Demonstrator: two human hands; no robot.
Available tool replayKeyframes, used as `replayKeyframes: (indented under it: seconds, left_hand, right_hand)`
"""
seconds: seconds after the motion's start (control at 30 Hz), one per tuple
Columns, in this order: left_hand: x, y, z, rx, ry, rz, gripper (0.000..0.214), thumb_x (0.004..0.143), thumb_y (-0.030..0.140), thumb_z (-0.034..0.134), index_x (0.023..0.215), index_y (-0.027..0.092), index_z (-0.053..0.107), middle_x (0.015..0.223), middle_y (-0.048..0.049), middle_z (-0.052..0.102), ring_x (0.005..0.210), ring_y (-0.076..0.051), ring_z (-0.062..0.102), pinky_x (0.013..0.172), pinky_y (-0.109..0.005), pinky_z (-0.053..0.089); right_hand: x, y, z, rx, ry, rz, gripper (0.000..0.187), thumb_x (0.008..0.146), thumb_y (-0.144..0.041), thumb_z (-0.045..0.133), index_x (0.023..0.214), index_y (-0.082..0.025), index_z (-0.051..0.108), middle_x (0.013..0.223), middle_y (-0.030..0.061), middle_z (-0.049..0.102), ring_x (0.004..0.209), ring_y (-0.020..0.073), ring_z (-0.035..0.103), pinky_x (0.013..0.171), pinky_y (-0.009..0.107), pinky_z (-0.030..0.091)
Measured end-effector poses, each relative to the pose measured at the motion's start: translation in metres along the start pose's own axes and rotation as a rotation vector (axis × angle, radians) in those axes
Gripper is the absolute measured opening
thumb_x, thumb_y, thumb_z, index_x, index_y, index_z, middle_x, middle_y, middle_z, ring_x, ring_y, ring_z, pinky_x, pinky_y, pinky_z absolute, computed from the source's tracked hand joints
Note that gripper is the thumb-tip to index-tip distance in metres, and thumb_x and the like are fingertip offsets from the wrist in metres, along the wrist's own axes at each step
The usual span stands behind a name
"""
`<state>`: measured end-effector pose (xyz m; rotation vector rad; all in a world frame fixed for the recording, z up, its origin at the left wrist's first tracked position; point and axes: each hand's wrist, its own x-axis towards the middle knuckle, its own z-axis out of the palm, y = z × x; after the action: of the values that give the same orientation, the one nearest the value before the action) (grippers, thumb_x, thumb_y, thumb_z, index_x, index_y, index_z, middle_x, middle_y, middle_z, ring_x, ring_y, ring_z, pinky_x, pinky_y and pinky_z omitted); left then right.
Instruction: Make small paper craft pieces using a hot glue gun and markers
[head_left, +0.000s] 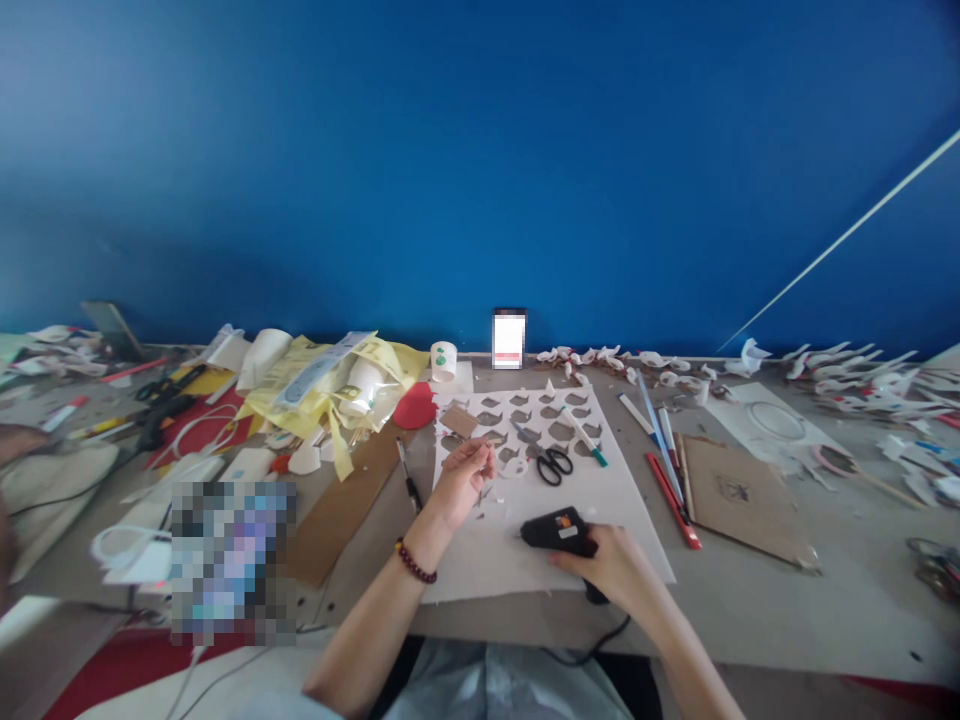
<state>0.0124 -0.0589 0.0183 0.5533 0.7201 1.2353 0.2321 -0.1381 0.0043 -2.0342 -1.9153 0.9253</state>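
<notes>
My right hand [611,562] is wrapped round a black glue gun [556,530], whose nozzle points left over a white sheet [480,555]. Its cord hangs below the table edge. My left hand [469,475], with a beaded bracelet [415,562] on the wrist, is raised over the sheet with its fingers pinched together. What they hold, if anything, is too small to make out. Rows of shapes have been cut from the sheet's far part. Black-handled scissors [553,465] and a green-capped marker [589,440] lie on it, and a small brown card piece [459,420] is close to my left hand.
A paper cup [443,362] and a lit phone [509,340] stand by the blue wall. Yellow packaging [300,385] and a brown cardboard strip [349,505] lie left. To the right are a red cutter [673,505], a cardboard piece [746,500] and many white paper birds [862,375].
</notes>
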Motion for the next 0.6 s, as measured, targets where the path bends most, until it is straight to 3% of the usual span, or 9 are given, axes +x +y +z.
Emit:
replayKeyframes:
  seconds: [0.37, 0.6]
  left_hand:
    - [0.001, -0.002, -0.002, 0.03, -0.02, 0.017, 0.025, 0.059, 0.029, 0.081, 0.074, 0.015, 0.067, 0.063, 0.0011, 0.055, 0.058, -0.006, 0.047, 0.055, -0.019, 0.038]
    - [0.002, -0.004, -0.004, -0.024, -0.047, -0.022, 0.025, 0.059, 0.027, 0.081, 0.077, 0.015, 0.067, 0.066, 0.0009, 0.056, 0.061, -0.007, 0.049, 0.059, -0.019, 0.04]
  right_hand:
    - [-0.004, -0.014, -0.006, -0.172, -0.032, 0.141, 0.047, 0.073, -0.063, 0.053, 0.063, -0.019, 0.064, 0.058, 0.0063, 0.064, 0.054, 0.0184, 0.059, 0.046, 0.024, 0.028]
    - [-0.004, -0.024, -0.02, -0.296, -0.062, 0.127, 0.048, 0.073, -0.064, 0.053, 0.066, -0.018, 0.066, 0.066, 0.0108, 0.067, 0.065, 0.0241, 0.063, 0.049, 0.026, 0.03]
